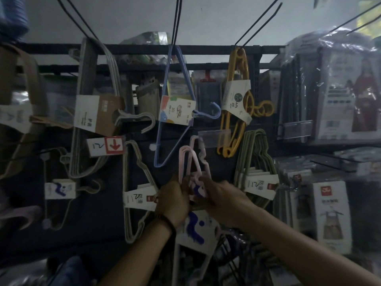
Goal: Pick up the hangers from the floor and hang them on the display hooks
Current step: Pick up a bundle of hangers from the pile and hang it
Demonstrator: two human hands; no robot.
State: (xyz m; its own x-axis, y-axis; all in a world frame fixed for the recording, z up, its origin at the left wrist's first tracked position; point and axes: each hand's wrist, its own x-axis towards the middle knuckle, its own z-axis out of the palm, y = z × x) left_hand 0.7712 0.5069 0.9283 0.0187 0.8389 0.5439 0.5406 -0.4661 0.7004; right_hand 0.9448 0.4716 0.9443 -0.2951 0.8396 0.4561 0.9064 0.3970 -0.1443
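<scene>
Pink hangers (181, 159) sit at the centre of my feed, a small bundle held upright in both hands, their curved tops pointing up in front of the dark display panel (99, 203). The left hand (173, 199), with a dark bracelet (165, 221) on its wrist, has its fingers wrapped round the necks of the bundle from the left. The right hand (222, 199) comes in from the other side and pinches the same necks between thumb and fingers. A white label card (208, 230) with blue marks hangs on the bundle just under the hands. The bundle is below a set of blue hangers (218, 110), which hangs from a long black display hook (177, 21). It lies between a beige set (127, 223) on the left and a green set (250, 145) on the right. Yellow hangers (243, 62) hang higher up on the right. My picture is dim and smeared here, so I cannot tell whether the pink tops are already over a hook or only raised close to one.
</scene>
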